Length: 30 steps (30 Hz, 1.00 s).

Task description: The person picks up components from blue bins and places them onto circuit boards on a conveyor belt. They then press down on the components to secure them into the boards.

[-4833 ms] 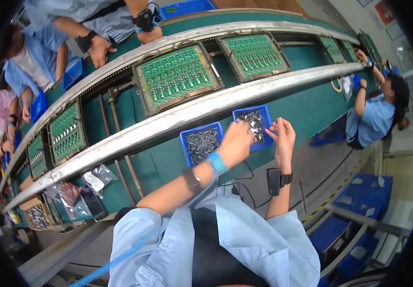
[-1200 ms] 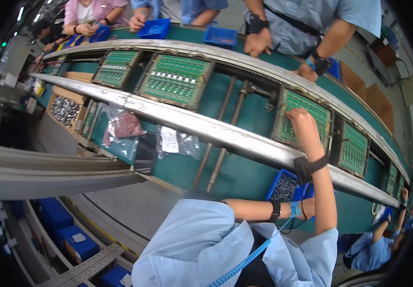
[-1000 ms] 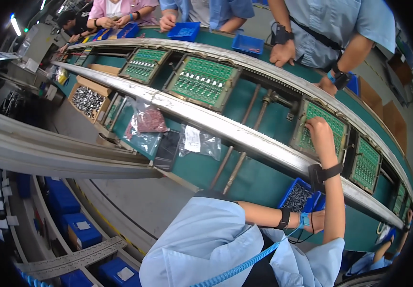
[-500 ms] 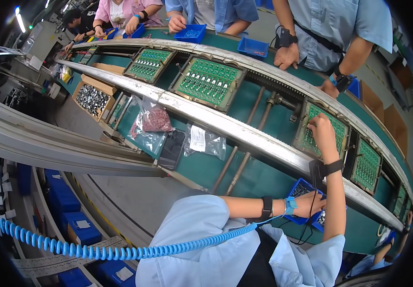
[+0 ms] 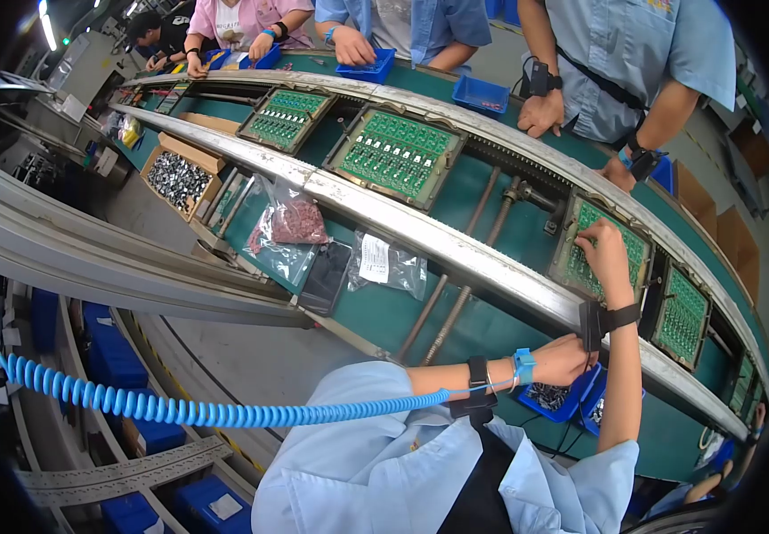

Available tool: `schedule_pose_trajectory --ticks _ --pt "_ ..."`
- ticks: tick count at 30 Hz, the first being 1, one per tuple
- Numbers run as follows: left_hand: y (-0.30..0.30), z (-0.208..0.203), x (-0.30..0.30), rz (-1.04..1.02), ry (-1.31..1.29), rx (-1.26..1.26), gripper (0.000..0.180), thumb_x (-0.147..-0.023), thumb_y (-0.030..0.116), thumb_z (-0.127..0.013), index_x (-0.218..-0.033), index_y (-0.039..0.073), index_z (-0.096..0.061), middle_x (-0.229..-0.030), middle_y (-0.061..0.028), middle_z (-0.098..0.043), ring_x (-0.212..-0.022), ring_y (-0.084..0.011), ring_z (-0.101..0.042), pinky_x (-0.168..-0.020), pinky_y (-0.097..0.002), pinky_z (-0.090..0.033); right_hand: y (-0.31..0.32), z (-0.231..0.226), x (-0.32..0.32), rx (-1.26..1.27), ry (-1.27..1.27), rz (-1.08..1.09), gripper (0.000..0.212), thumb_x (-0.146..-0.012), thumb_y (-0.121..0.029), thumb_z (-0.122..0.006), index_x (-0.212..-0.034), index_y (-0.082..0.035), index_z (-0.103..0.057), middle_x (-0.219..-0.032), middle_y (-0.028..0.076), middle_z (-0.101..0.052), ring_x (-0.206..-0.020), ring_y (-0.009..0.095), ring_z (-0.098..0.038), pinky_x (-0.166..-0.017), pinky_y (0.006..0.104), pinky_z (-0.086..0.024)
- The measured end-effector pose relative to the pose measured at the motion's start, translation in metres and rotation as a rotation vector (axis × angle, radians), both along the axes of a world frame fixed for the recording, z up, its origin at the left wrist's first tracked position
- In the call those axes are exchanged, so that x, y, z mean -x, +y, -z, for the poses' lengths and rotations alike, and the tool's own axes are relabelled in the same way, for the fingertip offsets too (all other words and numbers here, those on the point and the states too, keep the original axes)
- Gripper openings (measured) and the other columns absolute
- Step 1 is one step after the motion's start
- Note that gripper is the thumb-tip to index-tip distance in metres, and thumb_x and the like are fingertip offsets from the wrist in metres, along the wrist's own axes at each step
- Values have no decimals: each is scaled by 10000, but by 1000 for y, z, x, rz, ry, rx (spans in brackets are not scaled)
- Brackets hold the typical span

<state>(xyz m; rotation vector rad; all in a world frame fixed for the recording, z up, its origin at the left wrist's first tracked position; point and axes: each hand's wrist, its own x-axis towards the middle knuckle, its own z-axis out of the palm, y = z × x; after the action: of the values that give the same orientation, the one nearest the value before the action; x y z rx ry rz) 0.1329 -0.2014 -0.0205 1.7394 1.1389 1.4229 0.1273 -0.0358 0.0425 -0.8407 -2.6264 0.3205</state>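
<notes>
My right hand (image 5: pixel 605 251) is over a green circuit board (image 5: pixel 583 233) held in a metal frame on the conveyor. Its thumb and fingers are pinched together at the board's surface; whatever they hold is too small to make out. Below it, my left hand (image 5: pixel 562 360), with a blue strap at the wrist, is above a blue bin (image 5: pixel 571 405) of small metal parts. The left fingers are curled, their tips partly hidden by my right wrist and its black device (image 5: pixel 593 325). A second blue bin (image 5: pixel 593 415) of shiny parts sits beside it, partly behind my right forearm.
More framed boards (image 5: pixel 395 156) line the metal rails (image 5: pixel 393 218). Plastic bags (image 5: pixel 297 222), a dark phone (image 5: pixel 325 278) and a cardboard box of metal parts (image 5: pixel 178 180) lie to the left. A coiled blue cord (image 5: pixel 224 415) runs to my left wrist. Several co-workers stand across the line.
My left hand has risen out of the blue bin, moving up and slightly left toward the rail. My right hand stays pinched at the same board. The view has shifted slightly.
</notes>
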Motion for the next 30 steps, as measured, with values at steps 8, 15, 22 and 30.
schedule_pose_trajectory --ticks 8,15,22,30 --pt "-5 -2 16 5 81 76 89 -766 85 -601 -799 8 -630 -705 -178 -621 -722 -386 -617 -690 -451 -498 -1 -4 2 -18 4 8 95 -696 -47 -754 -770 4 -725 -847 158 -631 -858 349 -602 -826 426 -463" --pt "-7 -32 36 111 195 247 113 -771 138 -656 -797 30 -679 -753 -141 -656 -747 -338 -633 -697 -424 -502 2 -7 -24 -26 64 -6 136 -732 -62 -743 -853 0 -735 -836 165 -631 -843 345 -598 -856 418 -460" --pt "43 -65 74 -126 183 118 114 -770 131 -710 -832 35 -711 -784 -130 -677 -747 -258 -656 -692 -352 -518 -16 -70 -113 118 278 182 161 -776 -71 -726 -906 24 -714 -847 173 -642 -815 331 -622 -789 374 -489" --pt "143 -53 98 -330 404 103 102 -799 121 -729 -869 46 -727 -782 -91 -683 -711 -175 -625 -656 -295 -491 -45 -18 -302 766 -135 402 182 -783 -65 -719 -922 42 -673 -830 175 -636 -762 342 -625 -713 371 -498"
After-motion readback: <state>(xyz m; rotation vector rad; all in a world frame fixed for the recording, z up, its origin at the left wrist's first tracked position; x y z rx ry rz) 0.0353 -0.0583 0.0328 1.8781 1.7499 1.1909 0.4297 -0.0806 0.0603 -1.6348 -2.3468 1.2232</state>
